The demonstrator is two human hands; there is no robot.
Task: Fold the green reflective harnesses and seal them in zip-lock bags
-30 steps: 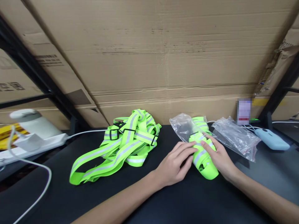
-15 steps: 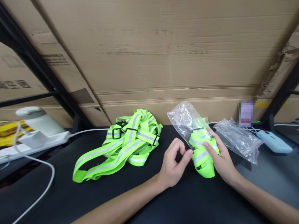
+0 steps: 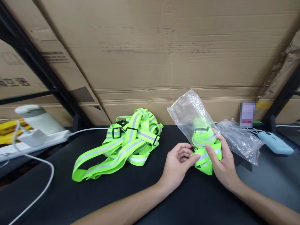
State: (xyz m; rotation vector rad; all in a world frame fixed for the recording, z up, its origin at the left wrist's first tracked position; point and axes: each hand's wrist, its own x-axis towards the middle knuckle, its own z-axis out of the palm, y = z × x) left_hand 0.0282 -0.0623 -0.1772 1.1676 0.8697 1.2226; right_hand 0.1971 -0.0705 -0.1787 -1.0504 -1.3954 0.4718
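Note:
A folded neon-green reflective harness [image 3: 203, 140] with grey stripes sits partly inside a clear plastic bag [image 3: 187, 109], its lower end sticking out. My right hand [image 3: 223, 165] is closed round the bundle's right side, the thumb lying across its front. With fingers curled, my left hand [image 3: 179, 165] pinches the bundle's lower left edge between thumb and forefinger. To the left lies a second reflective harness [image 3: 131, 140], loosely heaped, with black buckles and one long loop spread toward the front.
Right of my hands are another clear plastic bag [image 3: 241, 139] and a light-blue device [image 3: 275, 142] with a cord. On the left stand a white power strip [image 3: 53, 139], a cable [image 3: 50, 181] and a pale bottle [image 3: 42, 120]. Cardboard [image 3: 164, 62] rises behind the black table [image 3: 105, 200].
My left hand has moved slightly right and down onto the bundle's edge and now grips it. The bag's upper end has risen a little, and the bundle has tilted slightly in my right hand.

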